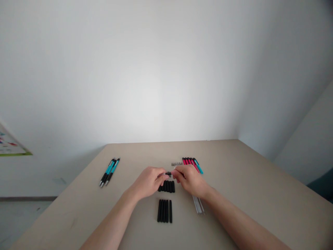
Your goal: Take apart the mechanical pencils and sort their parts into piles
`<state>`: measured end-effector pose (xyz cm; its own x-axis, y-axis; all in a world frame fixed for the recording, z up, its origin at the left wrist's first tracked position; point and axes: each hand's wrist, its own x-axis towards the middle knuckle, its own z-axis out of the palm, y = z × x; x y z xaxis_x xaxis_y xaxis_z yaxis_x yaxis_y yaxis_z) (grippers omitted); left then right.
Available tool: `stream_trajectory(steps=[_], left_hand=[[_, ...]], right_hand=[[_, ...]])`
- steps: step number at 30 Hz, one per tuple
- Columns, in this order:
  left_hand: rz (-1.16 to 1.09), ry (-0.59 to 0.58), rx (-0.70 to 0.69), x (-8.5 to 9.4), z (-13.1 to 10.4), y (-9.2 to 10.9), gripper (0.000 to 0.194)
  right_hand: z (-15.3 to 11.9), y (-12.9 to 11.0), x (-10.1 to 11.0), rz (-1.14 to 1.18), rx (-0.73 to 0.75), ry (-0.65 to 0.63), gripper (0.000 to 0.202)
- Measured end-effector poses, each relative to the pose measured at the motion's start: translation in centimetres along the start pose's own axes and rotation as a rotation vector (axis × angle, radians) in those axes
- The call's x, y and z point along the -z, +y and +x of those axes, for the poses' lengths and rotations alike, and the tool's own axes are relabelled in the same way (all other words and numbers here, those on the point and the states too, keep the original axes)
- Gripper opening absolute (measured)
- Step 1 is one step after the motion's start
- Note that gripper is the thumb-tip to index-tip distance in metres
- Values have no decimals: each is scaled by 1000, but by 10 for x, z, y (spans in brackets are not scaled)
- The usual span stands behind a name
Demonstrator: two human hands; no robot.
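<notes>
My left hand point(149, 182) and my right hand point(191, 178) meet over the middle of the table, both with fingers pinched. Between the fingertips shows a small black pen part point(168, 173), gripped from either side; the rest of it is hidden. Just below the hands lies a row of short black tubes point(170, 187), partly covered by my left hand. Nearer to me is a row of longer black tubes point(163, 210). White pen refills point(198, 206) stick out from under my right wrist. Beyond my right hand lie pink pen barrels point(189, 160) and a teal one point(198, 166).
Several small metal springs point(177, 164) lie in a row behind the hands. Three teal and black pens point(109, 172) rest together at the left of the beige table point(249, 187). White walls point(156, 69) close off the back and right.
</notes>
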<state>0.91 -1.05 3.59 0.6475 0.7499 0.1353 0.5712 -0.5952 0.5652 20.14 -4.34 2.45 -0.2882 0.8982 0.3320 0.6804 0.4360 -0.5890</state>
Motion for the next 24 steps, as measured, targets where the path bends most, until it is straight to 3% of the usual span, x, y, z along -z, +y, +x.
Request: stream_trajectory(steps=[4, 8, 12, 18, 24], left_hand=[[5, 12, -15, 1, 0, 0, 36], [14, 129, -107, 2, 2, 0, 28], [-31, 164, -203, -2, 3, -4, 20], [26, 255, -155, -9, 4, -11, 12], [50, 219, -162, -7, 3, -6, 21]], right_hand=[[1, 0, 0, 1, 36, 48, 33], [2, -5, 3, -22, 0, 94, 38], [0, -6, 4, 18, -36, 12, 42], [1, 0, 1, -32, -63, -21, 44], [2, 1, 0, -42, -11, 36, 41]])
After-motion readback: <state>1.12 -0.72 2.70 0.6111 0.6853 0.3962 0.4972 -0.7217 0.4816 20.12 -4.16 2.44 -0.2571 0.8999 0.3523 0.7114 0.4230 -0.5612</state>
